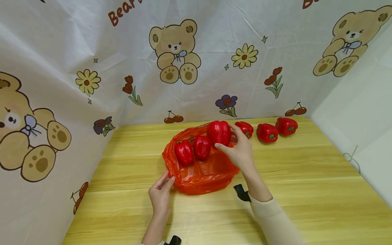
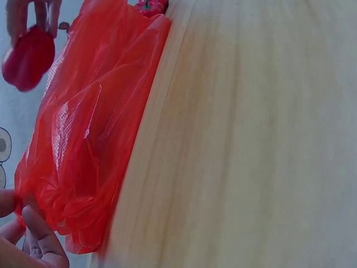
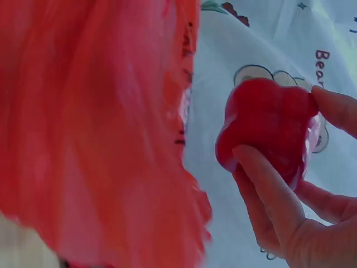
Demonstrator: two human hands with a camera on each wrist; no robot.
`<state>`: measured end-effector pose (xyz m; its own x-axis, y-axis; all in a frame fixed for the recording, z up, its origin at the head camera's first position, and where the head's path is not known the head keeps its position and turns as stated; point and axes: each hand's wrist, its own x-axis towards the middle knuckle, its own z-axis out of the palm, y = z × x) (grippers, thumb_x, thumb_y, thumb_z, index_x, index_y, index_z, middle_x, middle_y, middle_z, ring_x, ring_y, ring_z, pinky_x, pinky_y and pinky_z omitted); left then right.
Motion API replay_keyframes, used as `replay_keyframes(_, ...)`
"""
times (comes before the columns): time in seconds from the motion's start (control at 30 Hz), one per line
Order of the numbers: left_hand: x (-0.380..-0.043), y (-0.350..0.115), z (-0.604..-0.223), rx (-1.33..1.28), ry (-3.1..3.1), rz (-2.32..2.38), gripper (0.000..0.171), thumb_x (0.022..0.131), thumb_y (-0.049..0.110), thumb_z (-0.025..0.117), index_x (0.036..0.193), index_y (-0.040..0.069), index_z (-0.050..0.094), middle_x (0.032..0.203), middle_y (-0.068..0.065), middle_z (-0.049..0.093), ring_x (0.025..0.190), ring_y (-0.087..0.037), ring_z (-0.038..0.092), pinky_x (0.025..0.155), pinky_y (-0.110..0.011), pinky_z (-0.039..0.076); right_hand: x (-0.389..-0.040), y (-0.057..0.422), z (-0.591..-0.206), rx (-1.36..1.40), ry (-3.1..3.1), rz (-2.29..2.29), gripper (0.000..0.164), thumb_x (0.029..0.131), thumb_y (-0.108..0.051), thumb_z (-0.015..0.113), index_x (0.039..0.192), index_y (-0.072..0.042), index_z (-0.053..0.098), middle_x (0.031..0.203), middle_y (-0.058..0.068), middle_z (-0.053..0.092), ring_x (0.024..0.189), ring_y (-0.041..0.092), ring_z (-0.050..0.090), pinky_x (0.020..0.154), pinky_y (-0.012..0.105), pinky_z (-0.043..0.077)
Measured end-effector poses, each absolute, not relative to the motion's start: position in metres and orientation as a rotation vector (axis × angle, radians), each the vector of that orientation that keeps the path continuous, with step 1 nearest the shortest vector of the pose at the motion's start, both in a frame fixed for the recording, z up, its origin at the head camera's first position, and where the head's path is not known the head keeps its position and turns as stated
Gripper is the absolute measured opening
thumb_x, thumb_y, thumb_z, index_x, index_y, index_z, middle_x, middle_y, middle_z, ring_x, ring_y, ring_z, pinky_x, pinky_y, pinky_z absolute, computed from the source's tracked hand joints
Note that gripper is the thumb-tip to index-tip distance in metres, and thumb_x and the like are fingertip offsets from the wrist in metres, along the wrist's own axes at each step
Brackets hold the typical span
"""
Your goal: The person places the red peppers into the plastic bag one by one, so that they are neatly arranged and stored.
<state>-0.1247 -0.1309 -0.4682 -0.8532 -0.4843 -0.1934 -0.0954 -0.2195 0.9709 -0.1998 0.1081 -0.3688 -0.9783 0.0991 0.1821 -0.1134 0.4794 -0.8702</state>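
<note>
The patterned sheet behind carries winking bears, flowers and cherries; brown writing on it reads "Bear", the remainder running out of frame. The worktop has a pale yellow wood-grain surface. On it sits a translucent red plastic bag, its mouth open upward; dark lettering near its far side is creased and cannot be fully read. The right hand is parted to one pepper's width, thumb and fingers gripping that held pepper above the bag's far right portion. The left hand pinches the bag's near left edge between thumb and fingers. Two peppers lie side by side inside the bag. Three further peppers lie on the worktop at the far right, beyond the bag.
</note>
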Motion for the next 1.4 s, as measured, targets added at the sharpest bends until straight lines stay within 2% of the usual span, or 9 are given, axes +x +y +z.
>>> replay_keyframes(0.27,-0.125,-0.131,-0.469,0.689,-1.779,-2.148,0.042,0.084,0.001,0.073,0.125,-0.002,0.064,0.082,0.007,0.062,0.071,0.000,0.060,0.063,-0.015,0.054,-0.213,0.085,-0.389,-0.036,-2.584,1.277,0.080,0.078,-0.018,0.082,0.146,-0.009,0.041,0.138,0.018,0.052,0.124,0.037,0.050,0.100,0.054,0.049)
replay_keyframes(0.77,-0.125,-0.130,-0.468,0.686,-1.789,-2.147,0.042,0.085,0.001,0.073,0.125,-0.001,0.064,0.083,0.006,0.061,0.071,0.000,0.060,0.063,-0.014,0.053,-0.229,0.090,-0.414,-0.131,-2.690,1.160,0.078,0.078,-0.013,0.080,0.144,0.000,0.041,0.137,0.027,0.051,0.123,0.044,0.050,0.102,0.058,0.046)
replay_keyframes(1.07,-0.124,-0.130,-0.468,0.679,-1.807,-2.146,0.042,0.085,0.003,0.073,0.126,0.000,0.063,0.084,0.005,0.061,0.071,-0.001,0.060,0.063,-0.014,0.053,-0.236,0.089,-0.428,-0.143,-2.769,1.140,0.081,0.080,-0.016,0.080,0.148,-0.003,0.037,0.138,0.026,0.050,0.124,0.043,0.050,0.102,0.058,0.045)
replay_keyframes(1.4,-0.125,-0.131,-0.469,0.690,-1.818,-2.136,0.039,0.086,0.002,0.072,0.124,-0.001,0.065,0.085,0.003,0.060,0.073,-0.002,0.060,0.065,-0.014,0.054,-0.237,0.088,-0.441,-0.106,-2.761,1.056,0.080,0.079,-0.015,0.082,0.145,-0.002,0.039,0.130,0.028,0.053,0.116,0.045,0.056,0.099,0.058,0.047)
